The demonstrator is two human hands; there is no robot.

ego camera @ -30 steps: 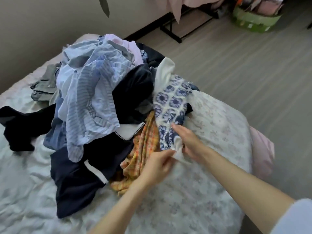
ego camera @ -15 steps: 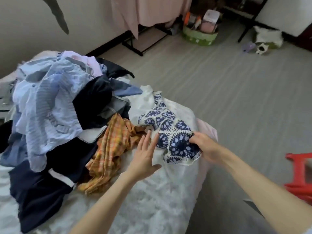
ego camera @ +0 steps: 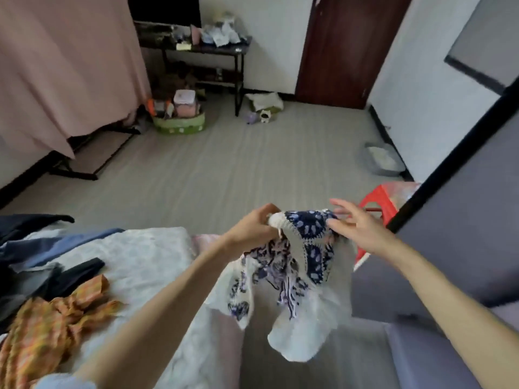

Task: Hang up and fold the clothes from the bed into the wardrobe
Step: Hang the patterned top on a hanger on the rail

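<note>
The blue-and-white patterned top (ego camera: 302,265) hangs in the air at lower centre of the head view, lifted clear of the bed (ego camera: 146,259) and held up by its upper edge. The left hand (ego camera: 252,224) pinches a cream-coloured corner of that edge, fingers curled tight round the bunched cloth. The right hand (ego camera: 355,224) sits at the other end of the edge with its thumb against the fabric and its fingers spread straight out behind it; it looks to be steadying more than clamping. Below the hands the cloth falls in loose folds, white lower parts dangling towards the floor.

It seems light and quite limp, perhaps partly crocheted at the top, so I'd judge it will sag and twist wherever it isn't supported. The sensible hold is at the two shoulders or the neckline, one hand on each, pulled apart to flatten it before it goes on a hanger or gets folded. An open weave could snag on a fingernail or hook.

At lower left an orange checked garment (ego camera: 47,327) lies crumpled on the bed, with dark clothes (ego camera: 42,279) beside it at the left edge. A red stool (ego camera: 382,202) stands just behind the right hand, and a pink curtain (ego camera: 64,66) fills the upper left.
</note>
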